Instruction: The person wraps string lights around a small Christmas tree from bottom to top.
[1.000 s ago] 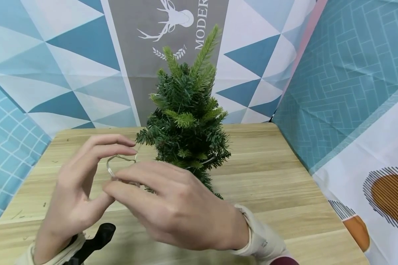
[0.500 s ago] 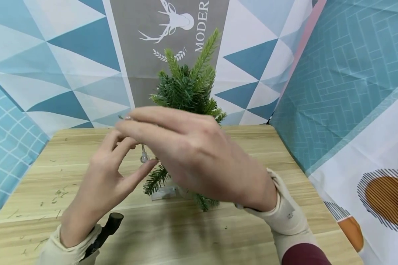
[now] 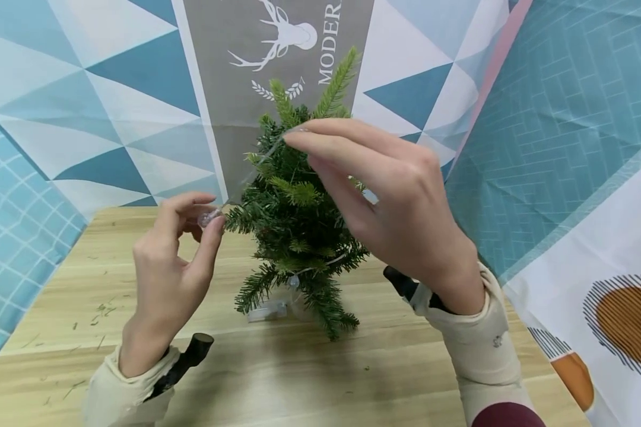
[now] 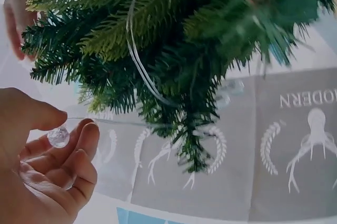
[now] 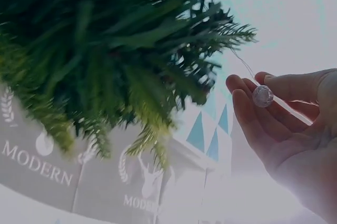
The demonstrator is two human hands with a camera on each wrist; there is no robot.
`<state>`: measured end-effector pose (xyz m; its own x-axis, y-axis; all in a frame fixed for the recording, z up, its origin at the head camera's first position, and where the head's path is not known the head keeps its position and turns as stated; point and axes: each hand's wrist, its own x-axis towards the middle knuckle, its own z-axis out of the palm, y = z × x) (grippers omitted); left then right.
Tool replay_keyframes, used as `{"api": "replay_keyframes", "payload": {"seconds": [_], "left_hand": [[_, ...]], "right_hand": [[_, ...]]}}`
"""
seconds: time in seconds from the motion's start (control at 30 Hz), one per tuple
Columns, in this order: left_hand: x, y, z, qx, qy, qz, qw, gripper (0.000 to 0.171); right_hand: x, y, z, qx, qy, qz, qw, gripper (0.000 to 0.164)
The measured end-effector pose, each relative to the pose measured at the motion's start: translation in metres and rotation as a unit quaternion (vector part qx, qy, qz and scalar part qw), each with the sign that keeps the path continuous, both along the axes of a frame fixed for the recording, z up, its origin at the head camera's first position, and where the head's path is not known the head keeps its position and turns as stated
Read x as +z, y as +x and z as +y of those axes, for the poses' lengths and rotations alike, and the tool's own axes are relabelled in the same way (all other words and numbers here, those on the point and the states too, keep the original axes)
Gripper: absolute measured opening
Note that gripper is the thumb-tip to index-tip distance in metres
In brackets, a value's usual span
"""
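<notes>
A small artificial Christmas tree (image 3: pixel 299 225) stands upright on the wooden table. Left of it, my left hand (image 3: pixel 173 255) pinches a string light wire beside a clear round bulb (image 4: pixel 58 137). My right hand (image 3: pixel 400 190) is raised in front of the upper right branches and pinches the same string lights between thumb and fingers. In the right wrist view another clear bulb (image 5: pixel 263 96) hangs at those fingertips. The wire (image 3: pixel 269 151) slants up from the left hand to the right hand. Lower on the tree, a wire and a bulb (image 3: pixel 294 281) show among the branches.
A clear plastic box (image 3: pixel 267 311) lies by the tree's foot. Loose green needles (image 3: pixel 101 314) are scattered on the left of the wooden table (image 3: pixel 438 379). Patterned cloth (image 3: pixel 139 118) hangs behind and at both sides.
Both hands were close together left of the tree. My right hand has since risen and moved right, drawing the wire out between them; my left hand has shifted slightly up and right overall.
</notes>
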<state>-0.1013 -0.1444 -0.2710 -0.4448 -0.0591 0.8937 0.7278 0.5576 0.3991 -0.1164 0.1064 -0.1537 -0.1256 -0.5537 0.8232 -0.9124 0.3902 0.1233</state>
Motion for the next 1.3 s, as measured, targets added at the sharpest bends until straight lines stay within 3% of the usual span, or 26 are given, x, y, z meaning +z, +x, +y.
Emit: {"api": "replay_keyframes", "payload": {"seconds": [0.13,0.37,0.47,0.6,0.77,0.9,1.03,1.13,1.3], "left_hand": [[0.005,-0.004,0.005,-0.043,0.031,0.0,0.9986,0.019],[0.016,-0.014,0.011,-0.1,0.029,0.015,0.9945,0.014],[0.019,-0.013,0.012,-0.171,0.036,0.006,0.9845,0.014],[0.021,-0.009,0.01,-0.269,0.043,-0.028,0.9618,0.018],[0.021,0.001,0.01,-0.308,0.053,-0.052,0.9485,0.029],[0.022,0.013,0.015,-0.302,0.064,-0.039,0.9505,0.032],[0.026,0.022,0.026,-0.236,0.032,0.023,0.9709,0.032],[0.03,0.026,0.037,-0.177,-0.024,0.063,0.982,0.041],[0.034,0.031,0.051,-0.128,-0.097,0.076,0.984,0.041]], "right_hand": [[-0.002,0.003,0.009,-0.013,-0.028,0.007,0.999,0.033],[0.001,0.008,0.021,-0.004,-0.086,-0.003,0.996,0.026],[0.0,0.009,0.029,0.007,-0.115,-0.021,0.993,0.024],[-0.004,0.009,0.039,0.041,-0.147,-0.061,0.986,0.02],[-0.013,0.013,0.048,0.076,-0.158,-0.104,0.979,0.019],[-0.019,0.016,0.054,0.095,-0.162,-0.126,0.974,0.02],[-0.024,0.014,0.056,0.128,-0.189,-0.145,0.963,0.018],[-0.03,0.011,0.056,0.183,-0.234,-0.158,0.942,0.015],[-0.045,0.007,0.058,0.286,-0.283,-0.166,0.9,0.01]]}}
